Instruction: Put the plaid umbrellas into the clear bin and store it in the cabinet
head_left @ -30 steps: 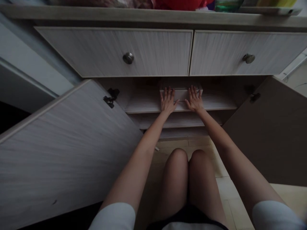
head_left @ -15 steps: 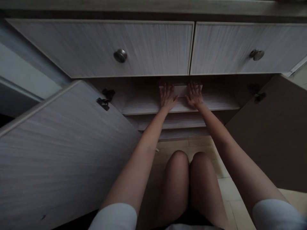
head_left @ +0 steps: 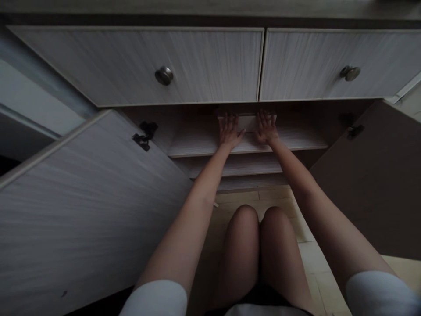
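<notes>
A pale box-like object (head_left: 247, 123) lies on the upper shelf (head_left: 197, 145) inside the cabinet, its front face toward me. My left hand (head_left: 230, 131) rests flat against its left part, fingers spread. Against its right part lies my right hand (head_left: 266, 127), also with fingers spread. Neither hand is wrapped round the object. Its top and back are lost in the shadow, so I cannot tell exactly what it is.
The left cabinet door (head_left: 98, 210) and right cabinet door (head_left: 375, 184) stand swung outward on either side of my arms. Two drawer fronts with round knobs (head_left: 164, 76) are above the opening. A lower shelf (head_left: 243, 166) runs beneath. My knees (head_left: 245, 224) are close in front, over the tiled floor (head_left: 240, 195).
Both hands stay on the pale box-like object, almost still. The view has shifted very slightly.
</notes>
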### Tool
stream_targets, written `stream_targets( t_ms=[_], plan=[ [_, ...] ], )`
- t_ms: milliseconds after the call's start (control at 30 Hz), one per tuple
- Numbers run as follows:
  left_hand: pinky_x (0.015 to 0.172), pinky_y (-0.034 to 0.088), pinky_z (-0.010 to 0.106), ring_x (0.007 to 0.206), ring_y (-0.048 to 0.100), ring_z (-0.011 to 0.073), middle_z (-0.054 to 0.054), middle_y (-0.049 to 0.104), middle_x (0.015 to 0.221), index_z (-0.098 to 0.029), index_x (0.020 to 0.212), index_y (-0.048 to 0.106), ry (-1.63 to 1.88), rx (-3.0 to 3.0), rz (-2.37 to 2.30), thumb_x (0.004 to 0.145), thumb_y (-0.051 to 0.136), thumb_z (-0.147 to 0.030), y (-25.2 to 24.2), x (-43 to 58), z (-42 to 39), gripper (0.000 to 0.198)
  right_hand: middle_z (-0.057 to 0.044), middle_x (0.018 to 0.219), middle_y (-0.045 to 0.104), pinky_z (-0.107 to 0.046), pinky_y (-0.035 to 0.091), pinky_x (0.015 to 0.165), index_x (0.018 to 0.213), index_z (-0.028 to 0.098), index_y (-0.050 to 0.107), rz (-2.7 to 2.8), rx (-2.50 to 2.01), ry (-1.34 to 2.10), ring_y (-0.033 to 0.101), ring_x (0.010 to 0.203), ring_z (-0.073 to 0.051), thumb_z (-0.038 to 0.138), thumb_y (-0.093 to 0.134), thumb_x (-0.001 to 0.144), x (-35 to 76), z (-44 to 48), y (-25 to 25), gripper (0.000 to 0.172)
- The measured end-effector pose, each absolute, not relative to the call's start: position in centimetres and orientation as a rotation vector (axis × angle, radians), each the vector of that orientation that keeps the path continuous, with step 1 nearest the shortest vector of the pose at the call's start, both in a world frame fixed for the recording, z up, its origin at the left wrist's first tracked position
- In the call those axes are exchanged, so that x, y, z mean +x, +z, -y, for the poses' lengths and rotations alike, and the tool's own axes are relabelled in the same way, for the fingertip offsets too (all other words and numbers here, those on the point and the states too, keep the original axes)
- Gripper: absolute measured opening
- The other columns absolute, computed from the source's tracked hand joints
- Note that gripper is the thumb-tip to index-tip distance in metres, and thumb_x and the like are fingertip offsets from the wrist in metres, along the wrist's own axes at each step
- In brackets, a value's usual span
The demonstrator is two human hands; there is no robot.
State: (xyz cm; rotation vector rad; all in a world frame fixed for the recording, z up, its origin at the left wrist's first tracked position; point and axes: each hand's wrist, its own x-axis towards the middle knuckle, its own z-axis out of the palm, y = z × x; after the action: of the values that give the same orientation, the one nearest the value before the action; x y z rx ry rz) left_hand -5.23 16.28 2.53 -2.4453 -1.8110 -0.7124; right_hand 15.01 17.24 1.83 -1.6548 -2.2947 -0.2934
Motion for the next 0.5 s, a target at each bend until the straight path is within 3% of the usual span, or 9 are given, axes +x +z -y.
stream_targets(
  t_ms=[167,267,333,400,467,500],
  plan=[
    [0.126,-0.005,0.053,0.158,-0.002,0.0271,0.012,0.008,0.171,-0.014,0.163,0.012,-0.81,-2.444,1.766,0.099,0.027,-0.053,4.6,-5.9,-14.0,0.077,-0.021,0.169,0.006,-0.06,0.015,0.122,0.161,0.001,0.006,2.093,-1.725,-0.268,0.005,0.156,-0.034,0.048,0.019,0.102,14.7,-14.9,3.6,0.077],
    [0.127,0.003,0.052,0.158,0.009,0.0258,0.015,0.02,0.168,-0.011,0.162,0.018,-1.054,-2.323,1.722,0.101,0.021,-0.046,4.2,-7.1,-9.2,0.07,-0.021,0.167,0.016,-0.06,0.025,0.119,0.162,0.005,0.006,1.904,-1.619,-0.278,0.015,0.155,-0.032,0.042,0.014,0.102,15.7,-8.5,4.5,0.071],
    [0.127,0.013,0.051,0.155,0.023,0.025,0.017,0.036,0.161,-0.011,0.158,0.029,-1.246,-2.223,1.698,0.101,0.018,-0.044,2.9,-8.6,-4.4,0.067,-0.02,0.161,0.033,-0.058,0.035,0.115,0.162,0.011,0.018,1.831,-1.45,-0.261,0.031,0.15,-0.031,0.04,0.013,0.102,17.5,-2.2,4.5,0.066],
    [0.124,0.026,0.05,0.147,0.041,0.0248,0.018,0.055,0.148,-0.014,0.15,0.044,-1.427,-2.103,1.673,0.102,0.02,-0.045,1.3,-11.0,1.1,0.062,-0.02,0.144,0.055,-0.059,0.047,0.104,0.152,0.017,0.042,1.619,-1.311,-0.249,0.054,0.133,-0.032,0.043,0.022,0.102,20.4,4.6,4.2,0.06],
    [0.116,0.041,0.049,0.131,0.059,0.0257,0.016,0.069,0.129,-0.017,0.138,0.057,-1.597,-1.916,1.676,0.1,0.029,-0.047,0.1,-14.1,6.8,0.056,-0.016,0.109,0.071,-0.057,0.056,0.086,0.122,0.027,0.068,1.244,-1.219,-0.349,0.069,0.103,-0.033,0.048,0.043,0.098,24.0,10.8,3.8,0.041],
    [0.107,0.049,0.048,0.12,0.067,0.0271,0.016,0.075,0.116,-0.017,0.128,0.065,-1.686,-1.768,1.7,0.098,0.035,-0.049,-0.1,-15.7,9.6,0.052,-0.013,0.099,0.071,-0.055,0.057,0.078,0.109,0.031,0.072,1.027,-1.232,-0.432,0.07,0.092,-0.033,0.05,0.05,0.095,25.8,13.4,3.7,0.032]
  ],
)
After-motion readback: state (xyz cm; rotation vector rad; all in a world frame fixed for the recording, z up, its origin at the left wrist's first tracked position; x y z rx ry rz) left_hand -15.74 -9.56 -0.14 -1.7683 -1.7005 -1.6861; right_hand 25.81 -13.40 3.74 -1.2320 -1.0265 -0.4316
